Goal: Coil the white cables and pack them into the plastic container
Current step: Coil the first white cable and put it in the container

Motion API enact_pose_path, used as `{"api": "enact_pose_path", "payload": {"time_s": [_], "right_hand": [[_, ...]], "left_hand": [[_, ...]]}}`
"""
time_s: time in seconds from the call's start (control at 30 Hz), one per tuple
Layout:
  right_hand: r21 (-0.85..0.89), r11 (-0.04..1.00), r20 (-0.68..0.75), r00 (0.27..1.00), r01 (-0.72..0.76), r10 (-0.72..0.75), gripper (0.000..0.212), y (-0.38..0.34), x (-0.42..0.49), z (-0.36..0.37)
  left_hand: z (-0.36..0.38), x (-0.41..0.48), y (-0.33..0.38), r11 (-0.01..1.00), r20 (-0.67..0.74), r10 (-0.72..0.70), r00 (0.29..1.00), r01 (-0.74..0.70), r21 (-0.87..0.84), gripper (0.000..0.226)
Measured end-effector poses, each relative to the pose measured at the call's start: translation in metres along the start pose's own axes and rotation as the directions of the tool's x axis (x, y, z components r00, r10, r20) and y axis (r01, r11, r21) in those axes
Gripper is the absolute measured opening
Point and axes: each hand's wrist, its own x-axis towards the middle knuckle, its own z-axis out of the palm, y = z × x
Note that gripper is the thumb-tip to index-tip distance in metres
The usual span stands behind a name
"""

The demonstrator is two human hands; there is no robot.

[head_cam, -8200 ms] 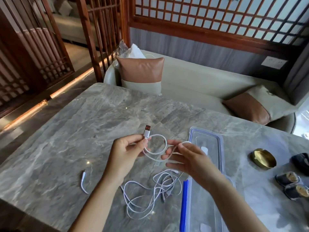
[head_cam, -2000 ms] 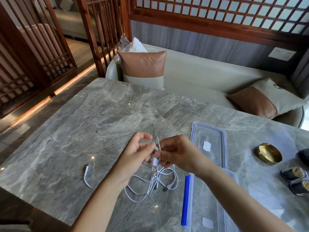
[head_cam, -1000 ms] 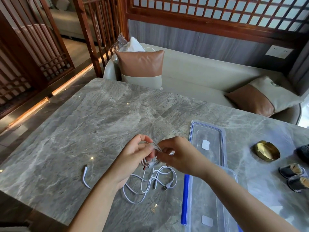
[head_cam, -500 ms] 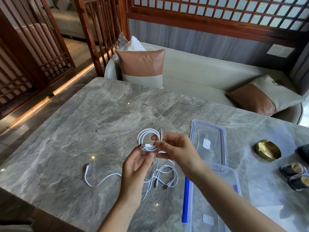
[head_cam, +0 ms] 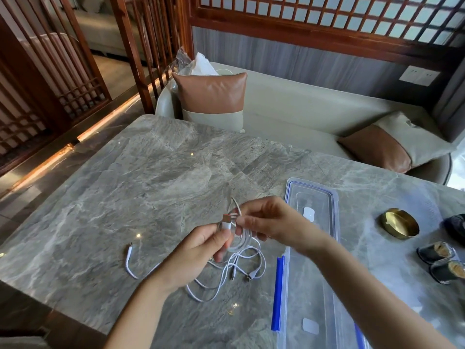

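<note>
My left hand (head_cam: pixel 198 250) and my right hand (head_cam: pixel 271 222) meet above the marble table (head_cam: pixel 130 192), both pinching a small coil of white cable (head_cam: pixel 242 239). Its USB plug (head_cam: pixel 226 219) sticks out between my thumbs. Below the hands lies a loose tangle of white cable (head_cam: pixel 236 270), and one plug end (head_cam: pixel 129 253) trails off to the left. The clear plastic container (head_cam: pixel 312 306) with blue clips lies open at the near right; its lid (head_cam: pixel 312 200) sits just beyond it.
A brass dish (head_cam: pixel 400 222) and two small dark jars (head_cam: pixel 442 260) stand at the right of the table. A beige bench with brown cushions (head_cam: pixel 211 96) runs behind the far edge. The table's near left edge drops to the floor.
The coil, held upright in my right hand half a second ago, has come down between both hands. My left hand has closed on it at the USB plug.
</note>
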Motion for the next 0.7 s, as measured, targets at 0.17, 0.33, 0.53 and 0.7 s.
{"api": "enact_pose_path", "payload": {"time_s": [0.17, 0.33, 0.53, 0.7], "right_hand": [[-0.145, 0.989, 0.130, 0.991, -0.016, 0.035, 0.011, -0.010, 0.001, -0.010], [0.106, 0.994, -0.098, 0.995, 0.042, -0.031, 0.007, 0.000, 0.003, -0.003], [0.335, 0.938, -0.192, 0.981, 0.090, -0.026, 0.016, 0.006, 0.002, 0.012], [0.281, 0.951, -0.208, 0.976, 0.128, -0.069, 0.030, 0.005, 0.003, 0.022]], "left_hand": [[-0.005, 0.003, 0.010, 0.999, 0.018, -0.007, 1.000, 0.008, -0.051, 0.029], [0.009, 0.006, 0.009, 0.975, -0.239, 0.055, 0.969, -0.104, -0.195, 0.018], [0.030, 0.002, 0.000, 0.931, -0.512, -0.016, 0.859, -0.173, -0.321, 0.017], [0.034, 0.003, 0.002, 0.875, -0.520, -0.051, 0.853, -0.213, -0.435, 0.018]]}}
